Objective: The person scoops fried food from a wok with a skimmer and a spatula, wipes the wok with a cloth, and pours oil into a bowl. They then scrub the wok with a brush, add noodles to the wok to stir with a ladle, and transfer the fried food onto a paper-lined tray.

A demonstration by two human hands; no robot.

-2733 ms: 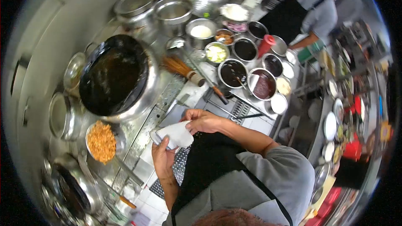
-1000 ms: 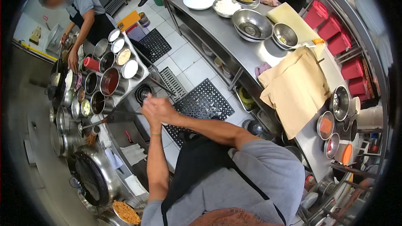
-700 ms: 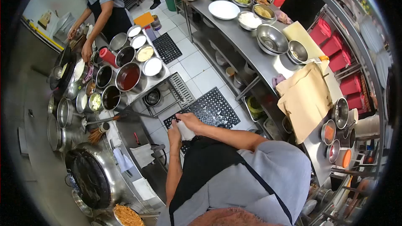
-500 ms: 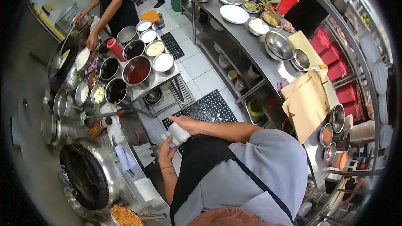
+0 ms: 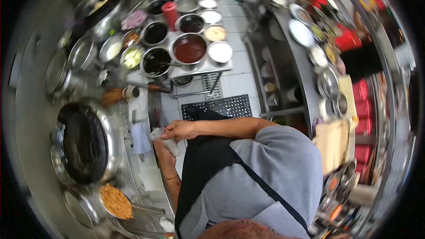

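Both my hands meet in front of my black apron over a small white cloth [image 5: 164,140]. My right hand [image 5: 178,129] pinches the cloth from above. My left hand [image 5: 163,150] holds it from below, with a thin band on the wrist. The cloth is bunched and partly hidden by the fingers. Just left of my hands runs the steel edge of the cooking station, beside a large dark wok [image 5: 84,142].
A bowl of fried orange bits [image 5: 115,201] sits below the wok. Several steel sauce pots [image 5: 189,48] and a red bottle [image 5: 170,14] stand on a cart ahead. A black floor mat [image 5: 221,105] lies on white tiles. A long steel counter [image 5: 305,57] with plates runs along the right.
My view has swung left, back toward the wok station. My hands with the white cloth have come lower and closer to the station edge. The cloth looks more bunched than before.
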